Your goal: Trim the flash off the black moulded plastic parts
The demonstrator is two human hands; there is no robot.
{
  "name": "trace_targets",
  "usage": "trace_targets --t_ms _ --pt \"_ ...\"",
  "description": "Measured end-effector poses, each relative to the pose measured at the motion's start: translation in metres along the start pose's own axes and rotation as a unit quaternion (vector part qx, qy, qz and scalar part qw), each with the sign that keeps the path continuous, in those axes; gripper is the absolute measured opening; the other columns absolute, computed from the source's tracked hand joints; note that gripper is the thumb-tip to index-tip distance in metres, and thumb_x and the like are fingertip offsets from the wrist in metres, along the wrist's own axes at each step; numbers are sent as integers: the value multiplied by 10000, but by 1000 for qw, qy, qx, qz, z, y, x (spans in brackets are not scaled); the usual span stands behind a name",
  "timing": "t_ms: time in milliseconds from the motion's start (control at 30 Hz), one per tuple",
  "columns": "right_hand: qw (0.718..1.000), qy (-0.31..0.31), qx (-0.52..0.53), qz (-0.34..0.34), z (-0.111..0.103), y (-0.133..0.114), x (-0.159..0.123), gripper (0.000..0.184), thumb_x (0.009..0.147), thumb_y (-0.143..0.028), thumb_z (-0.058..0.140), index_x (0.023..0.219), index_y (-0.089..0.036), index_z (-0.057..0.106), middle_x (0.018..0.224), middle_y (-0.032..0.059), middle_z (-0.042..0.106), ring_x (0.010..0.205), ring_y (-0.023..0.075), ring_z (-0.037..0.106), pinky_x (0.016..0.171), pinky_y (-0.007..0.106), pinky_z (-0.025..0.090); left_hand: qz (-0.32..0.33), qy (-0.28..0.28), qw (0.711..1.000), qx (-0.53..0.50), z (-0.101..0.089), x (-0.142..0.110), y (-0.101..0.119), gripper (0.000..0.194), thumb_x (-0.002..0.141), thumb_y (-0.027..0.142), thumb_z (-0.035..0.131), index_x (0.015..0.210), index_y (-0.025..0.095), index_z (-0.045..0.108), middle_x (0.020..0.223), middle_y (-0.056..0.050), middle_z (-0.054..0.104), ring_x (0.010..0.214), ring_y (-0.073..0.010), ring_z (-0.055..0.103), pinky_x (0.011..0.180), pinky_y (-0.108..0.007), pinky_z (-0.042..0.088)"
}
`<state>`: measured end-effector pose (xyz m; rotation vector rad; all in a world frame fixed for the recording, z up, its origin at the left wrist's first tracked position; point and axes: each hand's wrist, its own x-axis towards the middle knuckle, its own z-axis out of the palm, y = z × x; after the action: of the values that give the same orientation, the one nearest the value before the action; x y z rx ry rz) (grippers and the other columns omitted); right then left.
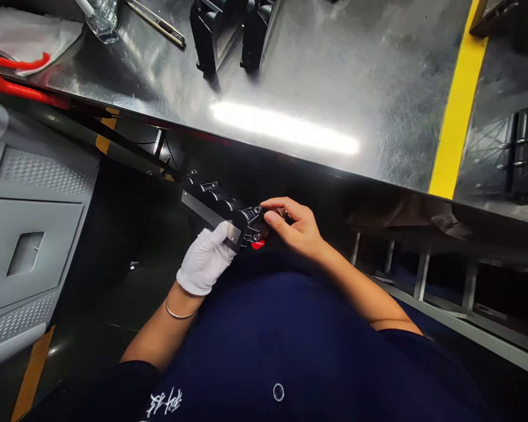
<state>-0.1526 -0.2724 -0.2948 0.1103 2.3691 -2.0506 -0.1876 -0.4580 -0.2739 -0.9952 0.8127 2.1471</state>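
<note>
My left hand (206, 259), in a white glove, is closed around one end of a black molded plastic part (222, 205). The part has a row of rounded humps, small bosses with round holes at its right end, and a flat grey strip (202, 209) along its near side. A small red patch (258, 244) shows beneath that right end. My bare right hand (297, 225) is at the same end, thumb and forefinger pinched together against the part. Whatever lies between those fingertips is hidden. Both hands are in front of the bench edge, above my dark blue shirt.
On the shiny metal bench (334, 76) stand two black molded pieces (215, 35). A utility knife (156, 22), a clear plastic bottle (102, 20), a white cloth (30, 35) and a red-handled tool (17, 79) lie left. Yellow tape (457, 105) crosses the right; a grey bin (30, 246) stands left.
</note>
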Motion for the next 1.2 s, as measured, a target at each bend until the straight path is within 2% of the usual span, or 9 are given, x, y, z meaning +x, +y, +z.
trace_targets --t_ms 133,233,400,567,667,767,900,1067,1200 --pt "998 13 -51 -34 -11 1 0 425 924 -577 506 1111 -208 608 810 18 607 723 146 587 657 282 488 8 1 1000 -3 -3 0 0 484 956 -48 296 918 142 739 717 -12 740 651 -58 703 649 -89 552" --pt "998 8 -61 -13 -16 3 -2 418 967 -567 417 1155 -228 574 841 13 603 690 130 578 633 268 482 9 0 1000 1 -3 -1 1 490 958 -46 292 835 129 734 726 -26 745 638 -59 702 652 -92 552" --pt "998 12 -55 -8 -12 5 -3 359 995 -506 396 1070 -213 589 790 1 599 637 108 551 595 243 464 -1 25 999 -35 3 -5 3 469 989 4 282 1114 165 704 734 4 750 669 -59 710 710 -121 562" --pt "995 10 -65 -78 -9 1 2 337 997 -440 425 924 -190 639 764 21 610 687 128 579 665 268 491 -26 50 997 -55 9 -8 3 477 1010 49 249 1323 170 588 844 -30 774 720 -67 726 727 -118 557" --pt "993 9 -67 -99 -10 0 4 340 991 -440 440 941 -194 669 786 42 638 722 148 599 712 297 510 -32 35 997 -56 9 -9 5 489 1009 51 238 1326 188 583 777 -15 767 683 -75 725 716 -129 565" --pt "992 14 -68 -102 -12 1 5 357 988 -458 439 978 -199 684 795 50 649 731 157 606 723 311 519 -56 39 997 -48 7 -9 7 433 1016 100 277 1239 168 642 699 -13 749 635 -94 721 617 -127 568" --pt "992 42 -73 -90 -16 3 5 362 992 -453 431 985 -187 677 765 35 629 671 135 588 659 278 504 -88 52 994 -37 7 -10 6 368 1018 164 339 1112 130 693 720 -39 755 615 -118 719 510 -139 555" --pt "991 47 -91 -84 -20 4 1 367 1006 -444 404 980 -181 659 700 3 591 610 111 556 598 246 467 -41 74 996 -35 17 -13 -1 402 1000 72 308 1080 112 700 712 -33 748 686 -102 728 689 -151 590" --pt "980 2 -157 -122 -26 3 0 386 1016 -431 370 932 -189 658 721 27 620 642 130 571 614 264 457 71 37 995 64 18 -16 -9 209 888 17 546 959 104 722 832 -41 766 777 -127 736 748 -171 597"
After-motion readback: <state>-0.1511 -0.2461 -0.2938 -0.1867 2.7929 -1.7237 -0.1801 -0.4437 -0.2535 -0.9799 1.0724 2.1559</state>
